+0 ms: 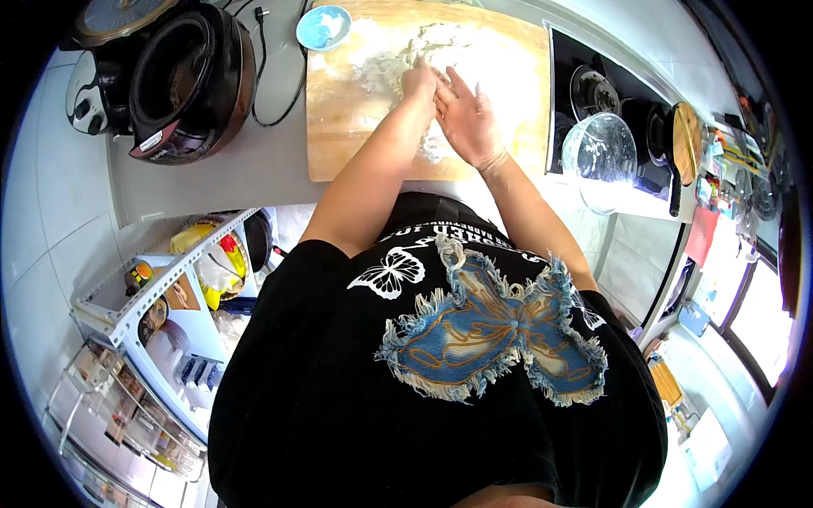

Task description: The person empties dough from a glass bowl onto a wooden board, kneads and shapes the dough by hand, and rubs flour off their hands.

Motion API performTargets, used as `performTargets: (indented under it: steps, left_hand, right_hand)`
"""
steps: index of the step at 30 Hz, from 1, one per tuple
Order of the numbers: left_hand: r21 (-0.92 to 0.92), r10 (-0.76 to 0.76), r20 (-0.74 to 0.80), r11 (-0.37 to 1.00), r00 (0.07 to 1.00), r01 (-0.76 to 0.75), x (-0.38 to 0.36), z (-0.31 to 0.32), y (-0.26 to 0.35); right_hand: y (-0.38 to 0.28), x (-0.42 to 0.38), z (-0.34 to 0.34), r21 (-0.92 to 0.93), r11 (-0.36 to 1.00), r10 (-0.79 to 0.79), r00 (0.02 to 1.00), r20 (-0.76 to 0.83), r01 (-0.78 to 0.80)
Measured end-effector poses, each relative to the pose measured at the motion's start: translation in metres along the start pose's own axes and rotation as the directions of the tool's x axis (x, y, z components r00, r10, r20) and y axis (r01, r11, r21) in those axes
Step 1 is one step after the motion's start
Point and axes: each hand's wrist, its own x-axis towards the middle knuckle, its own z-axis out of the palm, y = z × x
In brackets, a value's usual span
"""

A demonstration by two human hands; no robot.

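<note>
My left hand (417, 82) is bent inward above the board, its fingers curled against the fingers of my right hand. What it pinches, if anything, is hidden. Palm turned up, my right hand (470, 120) is open, with thumb and some fingers spread apart. Just beyond both hands, a pale floury dough mass (440, 41) lies on the wooden board (347, 152). Loose white flour (371, 63) is scattered around it. A small light-blue bowl (323, 28) with white powder inside stands at the board's far left corner.
A dark multicooker (182, 85) with its lid raised and a black cable (292, 102) occupy the counter at left. At right, a clear glass bowl (600, 152) stands by the black stovetop (563, 85) and a pan (677, 152). Shelving (169, 296) is below left.
</note>
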Motion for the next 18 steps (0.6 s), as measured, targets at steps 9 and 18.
performTargets:
  steps: [9,18]
  left_hand:
    - [0.601,0.394,0.691,0.152,0.606,-0.785,0.007,-0.008,-0.003]
    - [0.666,0.412,0.590,0.239,0.694,-0.707,-0.010,-0.016,-0.009]
  right_hand:
    - [-0.048,0.018,-0.010,0.096,0.974,0.198,0.977,0.081,-0.205]
    - [-0.030,0.023,-0.012,0.264,0.944,0.197,0.980,0.024,-0.196]
